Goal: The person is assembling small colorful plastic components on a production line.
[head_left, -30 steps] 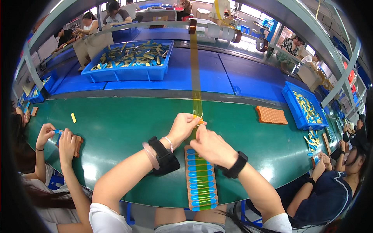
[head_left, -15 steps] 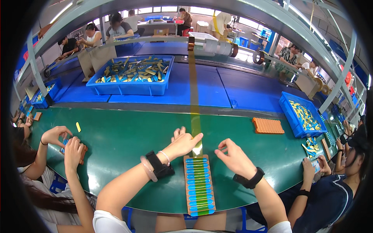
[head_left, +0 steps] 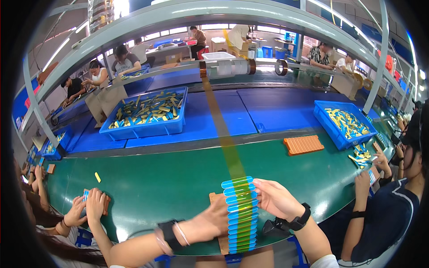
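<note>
Both hands, left [head_left: 213, 219] and right [head_left: 278, 198], flank a taped row of blue strips [head_left: 237, 214] on the green belt [head_left: 156, 187]

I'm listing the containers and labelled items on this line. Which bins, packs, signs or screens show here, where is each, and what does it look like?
No signs or screens are readable.
Large blue bin: left on the blue shelf, rectangular, full of yellow and blue strips.
Small blue bin: right on the shelf, same contents.
Orange ridged block: on the green belt, right.
Row of blue strips: under amber tape, between the left hand and right hand.
</note>
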Action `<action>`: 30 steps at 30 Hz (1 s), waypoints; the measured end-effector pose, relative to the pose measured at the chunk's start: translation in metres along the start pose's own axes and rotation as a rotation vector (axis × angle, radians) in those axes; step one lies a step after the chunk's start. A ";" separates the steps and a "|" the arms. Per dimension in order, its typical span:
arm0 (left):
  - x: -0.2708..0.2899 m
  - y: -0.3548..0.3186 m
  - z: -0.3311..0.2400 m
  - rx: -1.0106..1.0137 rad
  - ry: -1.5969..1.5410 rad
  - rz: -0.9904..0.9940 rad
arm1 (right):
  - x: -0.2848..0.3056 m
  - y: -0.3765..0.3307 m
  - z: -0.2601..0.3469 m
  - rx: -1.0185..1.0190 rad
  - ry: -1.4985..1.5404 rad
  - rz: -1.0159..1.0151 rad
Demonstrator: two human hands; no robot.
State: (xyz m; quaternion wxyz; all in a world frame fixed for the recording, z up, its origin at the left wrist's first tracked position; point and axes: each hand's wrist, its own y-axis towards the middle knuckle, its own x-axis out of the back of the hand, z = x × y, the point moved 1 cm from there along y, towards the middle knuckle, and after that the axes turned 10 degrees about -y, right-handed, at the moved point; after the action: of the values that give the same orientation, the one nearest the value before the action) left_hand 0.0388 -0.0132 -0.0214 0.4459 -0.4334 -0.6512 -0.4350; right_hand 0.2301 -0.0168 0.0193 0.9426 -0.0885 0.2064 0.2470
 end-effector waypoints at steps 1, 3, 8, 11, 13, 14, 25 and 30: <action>-0.018 0.000 -0.004 -0.009 -0.102 0.013 | 0.002 0.001 -0.001 -0.014 -0.015 -0.003; -0.029 0.001 -0.004 -0.023 -0.191 0.031 | 0.009 0.003 -0.009 -0.036 -0.011 -0.036; 0.002 -0.024 0.033 0.338 0.065 0.137 | 0.008 0.009 -0.010 -0.085 -0.030 -0.078; 0.017 -0.054 0.084 0.695 0.052 0.029 | 0.008 0.011 -0.011 -0.087 -0.054 -0.033; 0.019 -0.072 0.126 0.825 0.012 -0.032 | 0.009 0.015 -0.017 -0.096 -0.055 -0.034; 0.024 -0.079 0.140 0.877 -0.001 -0.043 | 0.008 0.014 -0.017 -0.104 -0.055 -0.034; 0.049 -0.017 0.074 0.876 -0.872 -0.330 | -0.002 0.027 -0.024 -0.149 -0.303 -0.071; 0.044 0.003 0.022 0.782 -1.307 -0.496 | -0.006 0.036 -0.024 -0.053 -0.496 -0.091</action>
State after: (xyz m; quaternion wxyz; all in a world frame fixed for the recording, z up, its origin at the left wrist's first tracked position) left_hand 0.0267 0.0162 0.0163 -0.0161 -0.2553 -0.9634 0.0801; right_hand 0.1987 0.0050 -0.0023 0.9719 -0.0589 -0.0420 0.2239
